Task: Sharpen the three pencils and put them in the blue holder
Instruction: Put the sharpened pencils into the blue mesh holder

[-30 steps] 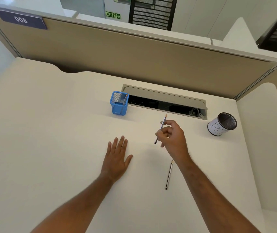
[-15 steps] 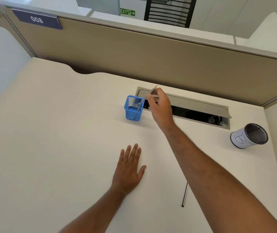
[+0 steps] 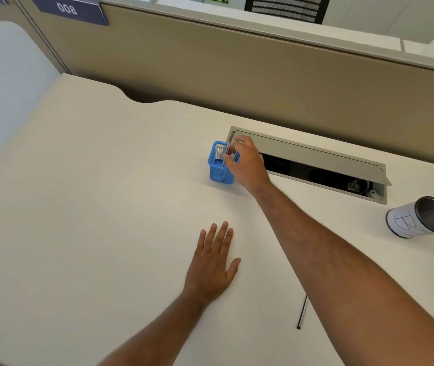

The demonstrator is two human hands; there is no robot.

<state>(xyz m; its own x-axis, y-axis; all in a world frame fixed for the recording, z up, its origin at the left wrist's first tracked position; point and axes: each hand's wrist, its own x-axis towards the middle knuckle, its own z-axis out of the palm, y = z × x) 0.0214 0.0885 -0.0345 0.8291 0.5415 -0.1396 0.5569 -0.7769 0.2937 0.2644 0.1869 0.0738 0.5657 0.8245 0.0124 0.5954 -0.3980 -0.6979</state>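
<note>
1. The right hand (image 3: 246, 165) reaches far forward over the blue square wire-mesh holder (image 3: 217, 169), its fingertips pinching a thin grey pencil (image 3: 227, 155) at the holder's mouth. The pencil stands steeply, lower end inside the mesh, upper end beside the fingers.
2. Whether other pencils already stand in the holder is hard to tell behind the fingers.
3. The left hand (image 3: 214, 262) lies flat on the pale cream desk (image 3: 78, 220), palm down, fingers straight, holding nothing.
4. A second slim dark pencil (image 3: 302, 314) lies on the desk close to the person, partly hidden under the right forearm. Its long axis runs roughly towards and away from the person.
5. That pencil lies right of the left hand and well behind the right hand, so the right hand looks better placed to fetch it, drawing back after release.
</note>
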